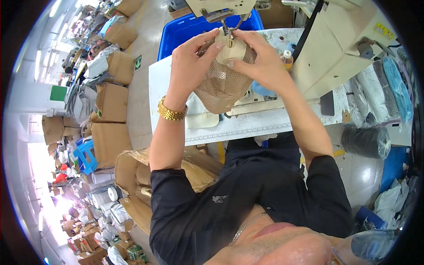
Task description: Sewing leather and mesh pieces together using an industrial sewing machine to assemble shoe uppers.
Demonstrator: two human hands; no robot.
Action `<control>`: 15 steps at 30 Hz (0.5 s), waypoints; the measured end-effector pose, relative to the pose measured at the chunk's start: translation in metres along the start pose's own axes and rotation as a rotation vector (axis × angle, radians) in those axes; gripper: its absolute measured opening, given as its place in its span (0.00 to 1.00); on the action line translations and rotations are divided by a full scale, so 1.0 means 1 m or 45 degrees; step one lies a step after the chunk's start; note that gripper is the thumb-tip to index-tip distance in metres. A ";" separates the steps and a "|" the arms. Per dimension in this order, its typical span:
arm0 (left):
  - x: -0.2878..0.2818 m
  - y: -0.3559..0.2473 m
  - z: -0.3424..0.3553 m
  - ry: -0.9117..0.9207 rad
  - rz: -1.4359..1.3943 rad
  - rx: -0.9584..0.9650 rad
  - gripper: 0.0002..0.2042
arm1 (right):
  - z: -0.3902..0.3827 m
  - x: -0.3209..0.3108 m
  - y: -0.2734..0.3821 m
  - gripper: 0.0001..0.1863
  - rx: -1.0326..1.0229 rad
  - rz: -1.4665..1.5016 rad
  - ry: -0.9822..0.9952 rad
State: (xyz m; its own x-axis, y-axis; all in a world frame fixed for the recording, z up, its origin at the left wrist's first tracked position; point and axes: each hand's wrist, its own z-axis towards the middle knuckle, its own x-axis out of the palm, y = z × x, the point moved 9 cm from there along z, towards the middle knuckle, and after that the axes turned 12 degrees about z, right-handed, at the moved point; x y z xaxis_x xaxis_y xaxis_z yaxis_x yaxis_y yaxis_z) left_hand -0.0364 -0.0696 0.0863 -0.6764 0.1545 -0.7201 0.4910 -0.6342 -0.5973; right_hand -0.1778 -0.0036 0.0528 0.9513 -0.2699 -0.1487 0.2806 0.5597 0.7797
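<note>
Under the needle of a cream sewing machine (225,6) sits a brown mesh piece (221,84) with a rounded cream patch (232,51) on its upper part. My left hand (192,59) grips the mesh piece along its left side, with the thumb pressed on the patch's edge. From the right, my right hand (263,59) holds the same piece, its thumb on the patch and its index finger close to the presser foot (229,40). The mesh hangs down toward me in a pouch shape. What lies beneath the patch is hidden.
A blue bin (170,37) stands behind the white worktable (163,128). Near my right forearm are a small bottle with an orange label (287,57) and the machine's body (327,57). Cardboard boxes (110,104) line the left; a wrapped dark roll (366,141) is at right.
</note>
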 end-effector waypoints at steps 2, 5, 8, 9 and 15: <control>-0.006 -0.008 -0.005 -0.113 0.053 0.073 0.15 | 0.005 -0.002 0.005 0.31 -0.021 0.038 0.023; -0.009 -0.019 -0.006 -0.189 0.091 0.134 0.17 | 0.022 -0.009 -0.012 0.31 0.137 0.164 -0.086; -0.011 -0.025 -0.009 -0.165 0.272 0.170 0.17 | 0.029 -0.005 -0.019 0.26 0.328 0.272 -0.080; -0.012 -0.028 -0.010 -0.161 0.272 0.169 0.17 | 0.029 -0.002 -0.025 0.26 0.332 0.274 -0.082; -0.009 -0.041 -0.015 -0.196 0.478 0.232 0.16 | 0.018 -0.010 -0.036 0.16 0.193 0.541 -0.195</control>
State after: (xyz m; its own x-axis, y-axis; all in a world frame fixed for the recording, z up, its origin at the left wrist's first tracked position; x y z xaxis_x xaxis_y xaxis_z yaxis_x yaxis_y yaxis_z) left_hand -0.0421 -0.0336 0.1121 -0.5501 -0.2179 -0.8062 0.6231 -0.7499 -0.2224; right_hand -0.1993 -0.0348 0.0370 0.9450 -0.1603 0.2852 -0.1622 0.5276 0.8339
